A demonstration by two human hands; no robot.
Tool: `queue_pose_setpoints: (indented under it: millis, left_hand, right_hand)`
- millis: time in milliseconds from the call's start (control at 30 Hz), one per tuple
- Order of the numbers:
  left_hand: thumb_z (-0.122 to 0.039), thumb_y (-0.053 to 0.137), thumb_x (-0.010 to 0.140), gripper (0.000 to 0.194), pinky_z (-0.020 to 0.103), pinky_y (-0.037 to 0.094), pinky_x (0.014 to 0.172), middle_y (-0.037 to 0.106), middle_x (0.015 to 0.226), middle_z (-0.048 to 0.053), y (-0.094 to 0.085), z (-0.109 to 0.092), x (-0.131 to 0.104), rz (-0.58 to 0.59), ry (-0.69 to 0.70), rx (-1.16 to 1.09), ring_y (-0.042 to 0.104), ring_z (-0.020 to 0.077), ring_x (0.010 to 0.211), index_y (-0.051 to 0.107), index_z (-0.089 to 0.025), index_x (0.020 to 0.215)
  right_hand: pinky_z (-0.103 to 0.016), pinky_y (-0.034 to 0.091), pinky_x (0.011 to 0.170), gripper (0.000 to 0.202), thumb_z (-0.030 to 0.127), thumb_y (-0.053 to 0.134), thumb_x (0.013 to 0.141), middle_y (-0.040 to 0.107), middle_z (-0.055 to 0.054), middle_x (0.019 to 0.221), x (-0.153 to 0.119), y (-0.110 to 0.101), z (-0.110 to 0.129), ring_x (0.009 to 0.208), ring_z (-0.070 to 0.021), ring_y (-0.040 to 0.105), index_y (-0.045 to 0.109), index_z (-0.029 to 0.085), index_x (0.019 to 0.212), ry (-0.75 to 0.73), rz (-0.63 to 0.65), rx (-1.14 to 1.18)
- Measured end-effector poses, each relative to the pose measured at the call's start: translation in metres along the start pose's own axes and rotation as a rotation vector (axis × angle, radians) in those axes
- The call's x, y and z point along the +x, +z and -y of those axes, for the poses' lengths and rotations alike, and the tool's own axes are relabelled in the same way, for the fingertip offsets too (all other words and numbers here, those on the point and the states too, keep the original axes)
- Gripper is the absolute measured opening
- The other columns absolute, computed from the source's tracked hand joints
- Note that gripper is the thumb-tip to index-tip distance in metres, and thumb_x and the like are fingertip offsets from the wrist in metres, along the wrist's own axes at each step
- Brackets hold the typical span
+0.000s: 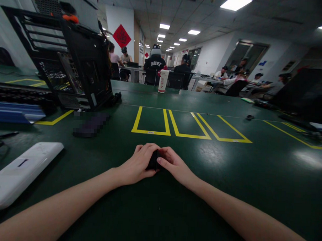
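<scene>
Both hands meet over a small black object [152, 161] at the middle of the green table [157, 209]. Its kind cannot be made out, since my fingers cover most of it. My left hand [139, 164] wraps over its top and left side, with the thumb along the near edge. From the right, my right hand [177, 167] closes on it with a bent thumb and curled fingers. Beyond my hands, yellow tape [151, 132] marks several open-sided boxes on the tabletop.
A black computer case [91, 71] stands at the far left, near a blue metal part [14, 112]. Closer in lie a blurred dark flat object [91, 125] and a white device [22, 171]. A white cup [163, 80] stands at the far edge. Several people sit beyond.
</scene>
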State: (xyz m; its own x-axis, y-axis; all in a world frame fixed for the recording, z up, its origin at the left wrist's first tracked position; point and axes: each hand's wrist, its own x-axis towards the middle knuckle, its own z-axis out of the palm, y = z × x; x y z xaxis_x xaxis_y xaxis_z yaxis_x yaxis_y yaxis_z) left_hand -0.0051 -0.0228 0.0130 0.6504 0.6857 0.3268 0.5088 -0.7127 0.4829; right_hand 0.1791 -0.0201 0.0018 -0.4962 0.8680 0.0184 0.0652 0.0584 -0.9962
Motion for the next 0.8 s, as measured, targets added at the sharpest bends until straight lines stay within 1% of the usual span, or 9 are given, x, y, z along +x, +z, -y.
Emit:
queue_pose_setpoints:
  millis: [133, 200, 367, 467, 567, 700, 800]
  left_hand:
    - [-0.017, 0.058, 0.077, 0.052, 0.044, 0.033, 0.092, 0.045, 0.117, 0.008, -0.0069, -0.0066, 0.0005, 0.031, -0.016, -0.007, 0.044, 0.0253, 0.108, 0.030, -0.024, 0.120]
    - [-0.017, 0.058, 0.077, 0.051, 0.043, 0.033, 0.092, 0.045, 0.116, 0.008, -0.0082, -0.0080, 0.0007, 0.032, -0.015, -0.005, 0.044, 0.0249, 0.108, 0.031, -0.024, 0.119]
    - [-0.019, 0.059, 0.076, 0.053, 0.043, 0.032, 0.093, 0.045, 0.117, 0.008, -0.0053, -0.0051, 0.0007, 0.019, -0.006, 0.001, 0.044, 0.0243, 0.109, 0.030, -0.024, 0.120]
    - [-0.019, 0.059, 0.077, 0.053, 0.042, 0.032, 0.094, 0.045, 0.117, 0.008, -0.0055, -0.0049, 0.0004, 0.027, -0.016, 0.001, 0.044, 0.0237, 0.109, 0.029, -0.023, 0.120]
    - [-0.018, 0.058, 0.077, 0.053, 0.042, 0.033, 0.094, 0.044, 0.118, 0.008, -0.0077, -0.0070, 0.0007, 0.042, -0.023, -0.009, 0.043, 0.0237, 0.109, 0.029, -0.023, 0.121]
    - [-0.016, 0.058, 0.077, 0.050, 0.043, 0.032, 0.094, 0.044, 0.117, 0.008, -0.0092, -0.0085, 0.0012, 0.056, -0.034, -0.012, 0.043, 0.0239, 0.109, 0.031, -0.023, 0.119]
    - [-0.016, 0.058, 0.077, 0.050, 0.044, 0.032, 0.094, 0.044, 0.118, 0.008, -0.0086, -0.0076, 0.0008, 0.059, -0.028, -0.010, 0.043, 0.0245, 0.110, 0.031, -0.023, 0.119]
  right_hand:
    - [-0.038, 0.045, 0.086, 0.026, 0.025, 0.061, 0.075, 0.053, -0.002, 0.102, -0.0005, -0.0020, 0.0003, 0.098, -0.0175, 0.054, 0.046, 0.021, 0.096, -0.032, 0.057, 0.042]
    - [-0.037, 0.046, 0.086, 0.028, 0.023, 0.064, 0.073, 0.053, -0.001, 0.102, -0.0008, -0.0021, 0.0007, 0.098, -0.0173, 0.054, 0.046, 0.021, 0.094, -0.051, 0.063, 0.062]
    - [-0.036, 0.047, 0.081, 0.018, 0.030, 0.055, 0.080, 0.053, -0.001, 0.096, -0.0006, 0.0000, 0.0006, 0.093, -0.0169, 0.055, 0.048, 0.022, 0.093, -0.053, -0.002, 0.023]
    - [-0.038, 0.044, 0.086, 0.022, 0.030, 0.056, 0.080, 0.053, -0.002, 0.100, -0.0005, 0.0003, 0.0012, 0.097, -0.0176, 0.053, 0.048, 0.022, 0.099, -0.024, -0.019, -0.006]
    - [-0.040, 0.043, 0.088, 0.024, 0.030, 0.055, 0.080, 0.053, -0.003, 0.104, -0.0006, -0.0011, 0.0023, 0.101, -0.0185, 0.052, 0.048, 0.022, 0.101, 0.007, 0.011, -0.014]
    - [-0.037, 0.045, 0.086, 0.026, 0.021, 0.063, 0.074, 0.053, -0.001, 0.102, -0.0008, -0.0031, 0.0018, 0.098, -0.0173, 0.055, 0.046, 0.022, 0.094, -0.036, 0.069, 0.050]
    - [-0.036, 0.046, 0.085, 0.029, 0.018, 0.065, 0.072, 0.053, 0.000, 0.101, -0.0007, -0.0023, 0.0007, 0.096, -0.0167, 0.055, 0.045, 0.022, 0.093, -0.060, 0.061, 0.054]
